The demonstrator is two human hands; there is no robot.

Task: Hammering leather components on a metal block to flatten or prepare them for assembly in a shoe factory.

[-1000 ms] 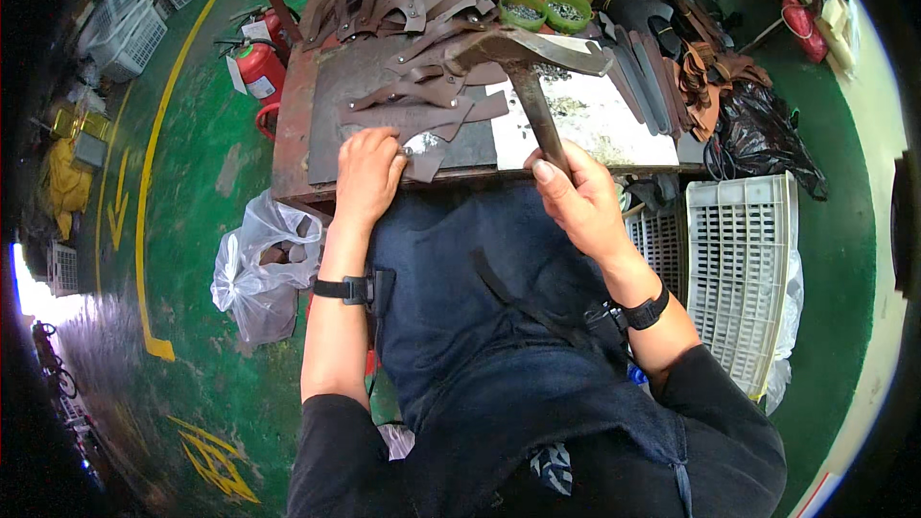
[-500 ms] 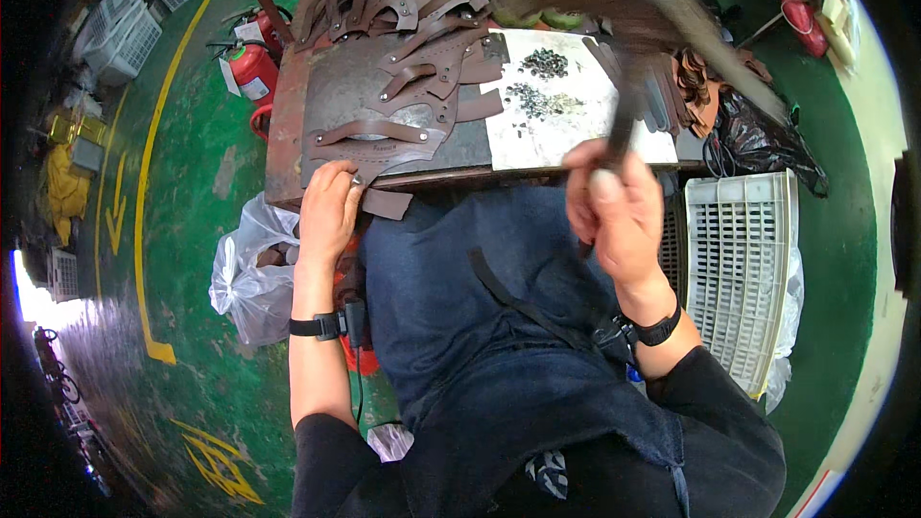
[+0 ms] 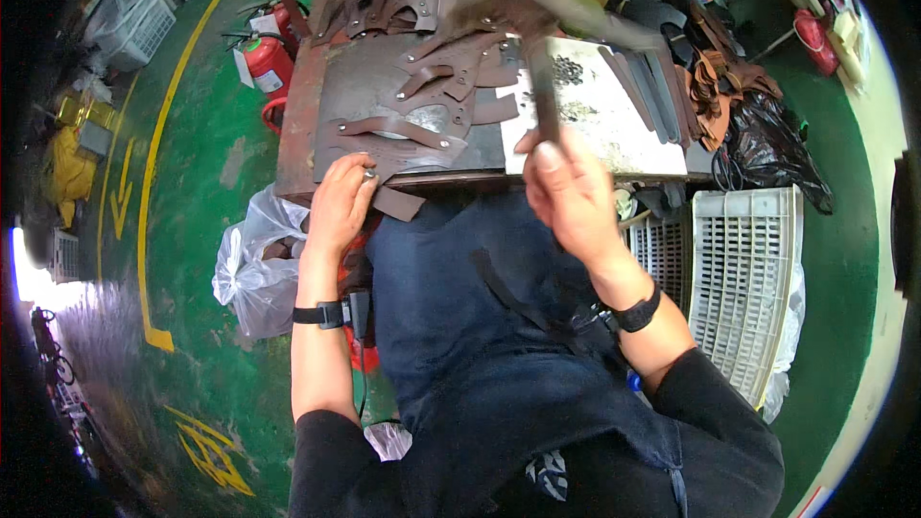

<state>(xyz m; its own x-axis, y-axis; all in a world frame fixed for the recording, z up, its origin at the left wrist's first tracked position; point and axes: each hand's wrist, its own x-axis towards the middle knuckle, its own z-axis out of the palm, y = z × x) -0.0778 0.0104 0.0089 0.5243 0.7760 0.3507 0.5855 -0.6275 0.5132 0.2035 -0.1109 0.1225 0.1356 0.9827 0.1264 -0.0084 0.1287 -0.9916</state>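
Right hand (image 3: pixel 573 190) grips the hammer (image 3: pixel 543 77), blurred, extending toward twelve o'clock. Left hand (image 3: pixel 342 201) touches the brown leather piece (image 3: pixel 393 129), lying one-to-two o'clock from it on the worktop (image 3: pixel 299 134); its grip cannot be determined.

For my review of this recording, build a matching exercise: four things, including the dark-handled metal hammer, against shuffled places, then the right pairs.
Things
1. Dark-handled metal hammer
2. Brown studded strap piece nearest the person
3. Loose small black pieces
4. Nearer red cylindrical fire extinguisher

Places
A. On a flat white rectangular sheet
B. Left of the reddish-brown table
C. Gripped in the bare right hand
D. At the table's near edge, by the bare left hand

Right pairs: 1-C, 2-D, 3-A, 4-B
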